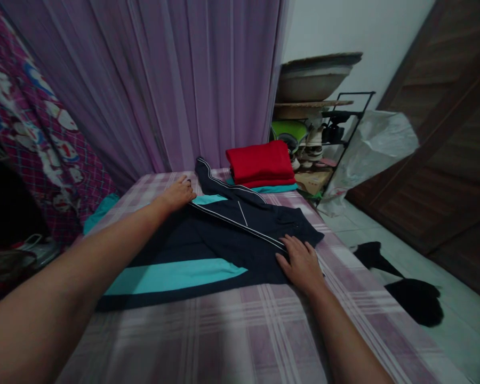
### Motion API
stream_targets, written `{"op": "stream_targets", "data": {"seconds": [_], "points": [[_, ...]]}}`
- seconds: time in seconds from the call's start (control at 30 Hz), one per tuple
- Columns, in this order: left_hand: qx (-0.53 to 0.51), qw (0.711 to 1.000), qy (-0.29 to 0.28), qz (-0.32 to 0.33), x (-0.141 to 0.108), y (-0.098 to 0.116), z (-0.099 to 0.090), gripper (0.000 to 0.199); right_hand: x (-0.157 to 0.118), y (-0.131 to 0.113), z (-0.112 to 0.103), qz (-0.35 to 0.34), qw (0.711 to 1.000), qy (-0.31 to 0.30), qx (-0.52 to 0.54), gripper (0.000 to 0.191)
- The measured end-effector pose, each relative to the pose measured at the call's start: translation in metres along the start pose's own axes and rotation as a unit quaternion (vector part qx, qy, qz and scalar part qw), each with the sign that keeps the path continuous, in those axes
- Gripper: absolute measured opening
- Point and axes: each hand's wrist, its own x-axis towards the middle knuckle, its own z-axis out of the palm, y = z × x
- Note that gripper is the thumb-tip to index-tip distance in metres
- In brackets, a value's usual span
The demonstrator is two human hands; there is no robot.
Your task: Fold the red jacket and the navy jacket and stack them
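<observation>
A navy long-sleeved garment (228,250) with turquoise panels and white piping lies on a plaid sheet (240,336), partly folded over itself. One of its sleeves (212,184) stretches toward the far edge. My left hand (179,193) rests on the garment's far left side, near the end of the piped edge, fingers lying out on the cloth. At the collar end on the right, my right hand (302,261) lies flat with its fingers apart, touching the other end of that piped edge. The underside of the fold is hidden.
A folded red cloth (261,162) sits on a turquoise one (276,188) at the far edge. Purple curtains (184,80) hang behind. To the right stand a shoe rack (344,128), a plastic bag (372,149) and a brown door (436,144). Something black (416,301) lies on the floor.
</observation>
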Motion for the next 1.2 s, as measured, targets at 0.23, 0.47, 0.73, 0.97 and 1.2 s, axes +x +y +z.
{"op": "stream_targets", "data": {"seconds": [0.23, 0.47, 0.73, 0.97, 1.2], "points": [[0.021, 0.995, 0.018, -0.097, -0.108, 0.002, -0.003, 0.025, 0.004, 0.011, 0.005, -0.007, 0.997, 0.032, 0.073, 0.027], [-0.078, 0.966, 0.035, -0.244, -0.217, 0.050, 0.017, 0.032, 0.001, 0.009, 0.000, -0.018, 0.995, 0.041, 0.089, 0.025], [-0.152, 0.948, 0.070, -0.270, -0.265, 0.098, 0.057, 0.037, -0.008, -0.006, -0.013, -0.037, 0.998, 0.046, 0.022, 0.033], [-0.288, 0.931, 0.037, -0.220, -0.278, 0.077, 0.077, 0.041, -0.009, -0.009, -0.042, -0.007, 0.997, -0.068, -0.031, 0.051], [-0.285, 0.911, 0.082, -0.287, -0.229, 0.070, 0.059, 0.057, 0.037, -0.149, -0.073, -0.128, 0.989, -0.039, 0.062, 0.046]]}}
